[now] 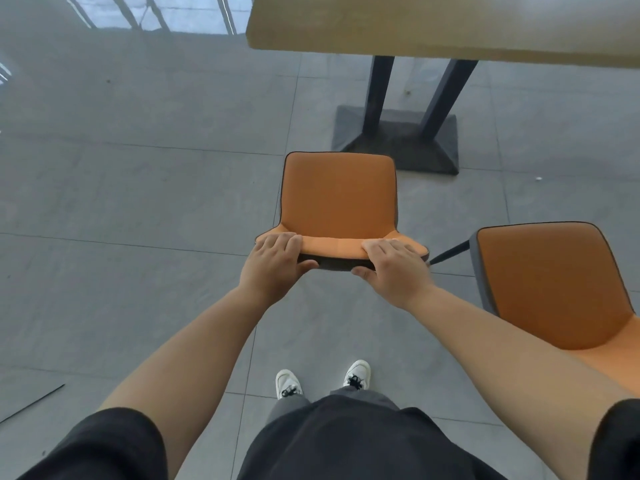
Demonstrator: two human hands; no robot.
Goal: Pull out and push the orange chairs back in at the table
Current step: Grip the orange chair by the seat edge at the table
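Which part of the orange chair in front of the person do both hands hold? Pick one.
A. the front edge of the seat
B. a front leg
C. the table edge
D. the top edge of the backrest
D. The left hand and right hand each have a grip on the top edge of the backrest of the orange chair, fingers over the front and thumbs behind, clear of the table.
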